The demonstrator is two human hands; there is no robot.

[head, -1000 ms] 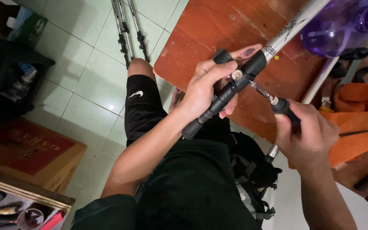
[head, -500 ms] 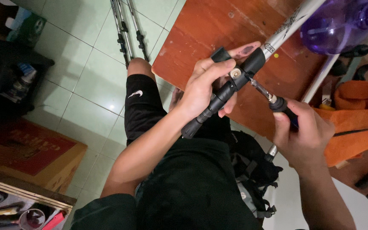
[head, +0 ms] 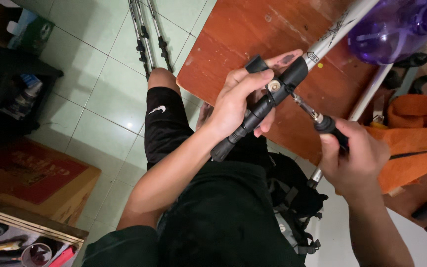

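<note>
The left hand (head: pixel 238 101) grips the pole's black clamp (head: pixel 277 86). The right hand (head: pixel 354 158), just beside it, is closed on a screwdriver (head: pixel 322 121) whose tip meets the clamp's screw; tightening looks underway, unfinished.

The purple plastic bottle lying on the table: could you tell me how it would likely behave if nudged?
The purple plastic bottle lies on its side on the wooden table, so it would probably roll. Its thin, translucent wall suggests it is light and dents easily.
</note>
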